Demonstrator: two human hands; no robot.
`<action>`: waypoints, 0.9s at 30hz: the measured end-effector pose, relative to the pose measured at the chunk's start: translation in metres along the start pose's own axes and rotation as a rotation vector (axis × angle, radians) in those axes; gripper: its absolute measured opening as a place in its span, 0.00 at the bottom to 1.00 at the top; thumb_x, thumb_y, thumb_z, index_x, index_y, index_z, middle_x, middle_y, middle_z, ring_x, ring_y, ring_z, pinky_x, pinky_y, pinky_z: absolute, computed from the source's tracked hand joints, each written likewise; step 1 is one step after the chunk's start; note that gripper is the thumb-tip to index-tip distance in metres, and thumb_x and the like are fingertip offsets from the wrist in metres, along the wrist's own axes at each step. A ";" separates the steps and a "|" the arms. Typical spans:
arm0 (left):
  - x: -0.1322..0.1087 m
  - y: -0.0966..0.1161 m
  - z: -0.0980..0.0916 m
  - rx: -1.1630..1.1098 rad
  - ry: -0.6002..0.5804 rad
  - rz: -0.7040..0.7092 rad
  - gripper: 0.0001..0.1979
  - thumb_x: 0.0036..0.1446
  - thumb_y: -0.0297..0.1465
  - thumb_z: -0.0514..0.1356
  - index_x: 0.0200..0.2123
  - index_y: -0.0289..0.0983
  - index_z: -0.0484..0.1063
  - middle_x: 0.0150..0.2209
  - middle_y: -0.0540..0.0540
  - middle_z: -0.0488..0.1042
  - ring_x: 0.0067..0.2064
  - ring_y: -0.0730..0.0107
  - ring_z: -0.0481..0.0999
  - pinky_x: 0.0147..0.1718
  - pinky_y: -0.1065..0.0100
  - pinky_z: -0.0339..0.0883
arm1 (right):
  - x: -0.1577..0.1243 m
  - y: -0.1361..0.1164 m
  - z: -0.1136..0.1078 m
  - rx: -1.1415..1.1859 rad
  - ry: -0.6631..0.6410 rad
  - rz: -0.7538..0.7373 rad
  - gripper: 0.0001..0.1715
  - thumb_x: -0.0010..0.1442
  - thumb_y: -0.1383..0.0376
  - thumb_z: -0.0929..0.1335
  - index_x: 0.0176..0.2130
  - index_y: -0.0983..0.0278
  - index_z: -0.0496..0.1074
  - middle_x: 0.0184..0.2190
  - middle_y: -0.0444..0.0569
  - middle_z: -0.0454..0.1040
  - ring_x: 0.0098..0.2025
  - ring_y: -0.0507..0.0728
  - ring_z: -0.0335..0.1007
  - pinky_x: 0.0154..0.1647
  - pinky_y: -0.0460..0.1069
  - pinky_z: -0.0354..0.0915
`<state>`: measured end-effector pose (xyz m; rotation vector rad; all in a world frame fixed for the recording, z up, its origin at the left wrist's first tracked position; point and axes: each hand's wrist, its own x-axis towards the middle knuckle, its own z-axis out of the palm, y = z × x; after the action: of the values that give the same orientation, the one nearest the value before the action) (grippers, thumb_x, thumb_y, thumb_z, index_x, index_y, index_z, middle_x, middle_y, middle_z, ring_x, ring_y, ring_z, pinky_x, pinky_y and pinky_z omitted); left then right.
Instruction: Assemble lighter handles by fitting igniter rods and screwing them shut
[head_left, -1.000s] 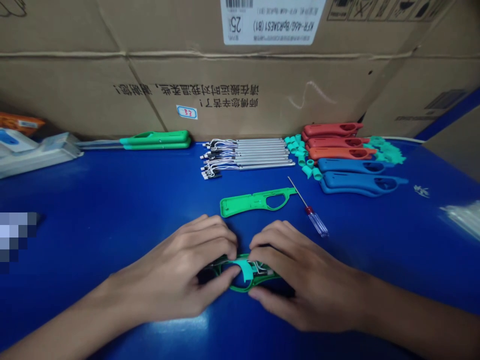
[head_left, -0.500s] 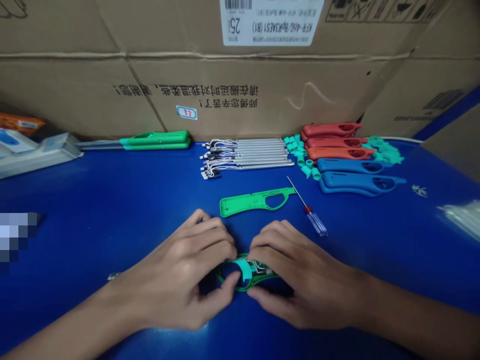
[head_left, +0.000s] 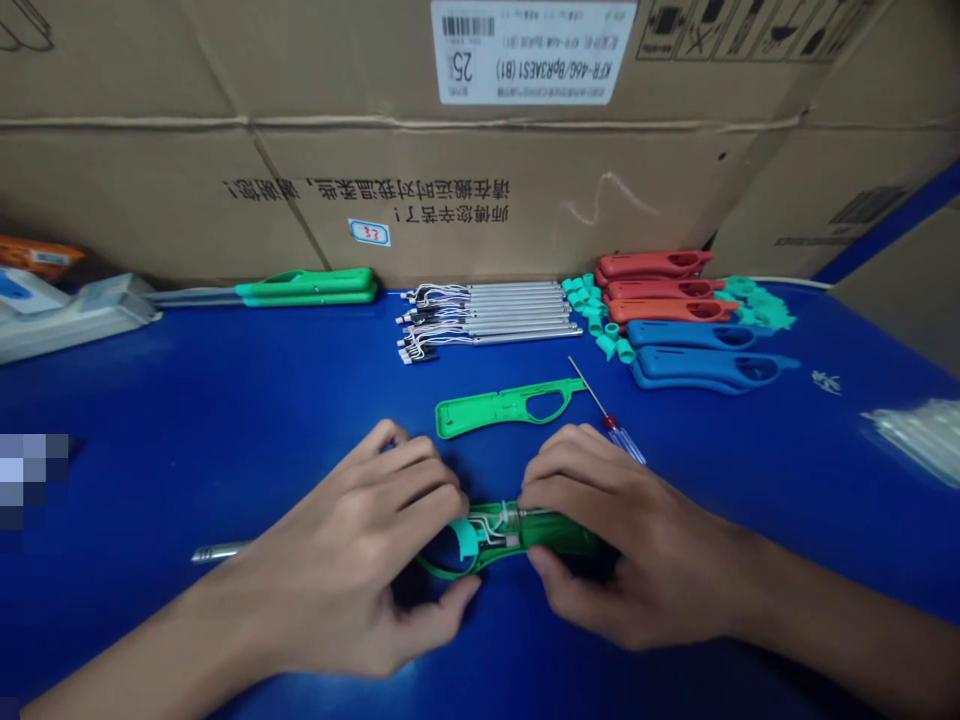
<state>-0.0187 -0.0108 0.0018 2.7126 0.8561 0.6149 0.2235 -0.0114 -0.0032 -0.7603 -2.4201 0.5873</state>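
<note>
Both my hands grip a green plastic handle shell (head_left: pixel 559 532) with a teal collar (head_left: pixel 466 538) and thin wires on it. My left hand (head_left: pixel 345 570) holds its looped end, and a metal tube tip (head_left: pixel 219 551) sticks out past that hand. My right hand (head_left: pixel 630 540) wraps the thicker end. Just above lies an empty green half shell (head_left: pixel 502 408). A red-handled screwdriver (head_left: pixel 619 432) lies partly behind my right fingers. Farther back are metal tubes with wires (head_left: pixel 487 314), teal collars (head_left: pixel 596 305), and red (head_left: pixel 652 285) and blue handles (head_left: pixel 701 352).
The work surface is a blue table (head_left: pixel 150 450), backed by a printed cardboard box (head_left: pixel 450 190). Finished green handles (head_left: pixel 304 287) lie at its back edge, a white tray-like object (head_left: pixel 67 325) at the left, and a clear plastic bag (head_left: pixel 919 440) at the right.
The green handle has shifted right in my hands, showing its thicker end. My right hand moved right, and a metal tube tip now sticks out left of my left hand.
</note>
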 end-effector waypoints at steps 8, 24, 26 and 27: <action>0.001 0.000 0.005 0.004 -0.015 0.080 0.10 0.59 0.30 0.62 0.45 0.37 0.74 0.42 0.44 0.77 0.43 0.59 0.74 0.45 0.56 0.63 | 0.000 0.003 0.003 0.002 -0.008 0.024 0.08 0.61 0.76 0.64 0.35 0.69 0.73 0.34 0.51 0.71 0.37 0.55 0.62 0.40 0.52 0.60; -0.002 -0.001 0.008 -0.083 -0.052 0.080 0.12 0.62 0.27 0.60 0.49 0.38 0.74 0.44 0.43 0.77 0.46 0.60 0.75 0.49 0.55 0.71 | 0.001 0.001 0.000 0.073 -0.078 0.121 0.09 0.61 0.74 0.64 0.34 0.68 0.73 0.33 0.49 0.72 0.38 0.54 0.63 0.42 0.52 0.61; -0.002 -0.002 0.008 -0.088 -0.056 0.075 0.12 0.62 0.27 0.60 0.49 0.38 0.74 0.45 0.44 0.77 0.47 0.61 0.75 0.50 0.55 0.70 | 0.001 0.001 0.000 0.074 -0.076 0.117 0.08 0.61 0.74 0.64 0.34 0.68 0.73 0.33 0.49 0.72 0.38 0.54 0.64 0.42 0.52 0.61; -0.002 -0.002 0.008 -0.087 -0.057 0.074 0.12 0.62 0.27 0.60 0.49 0.38 0.74 0.45 0.44 0.77 0.47 0.61 0.75 0.50 0.55 0.70 | 0.001 0.001 0.000 0.075 -0.076 0.115 0.08 0.62 0.74 0.64 0.34 0.68 0.72 0.33 0.49 0.72 0.38 0.54 0.64 0.42 0.52 0.61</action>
<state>-0.0172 -0.0113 -0.0065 2.6797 0.7009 0.5730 0.2232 -0.0097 -0.0038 -0.8633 -2.4200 0.7610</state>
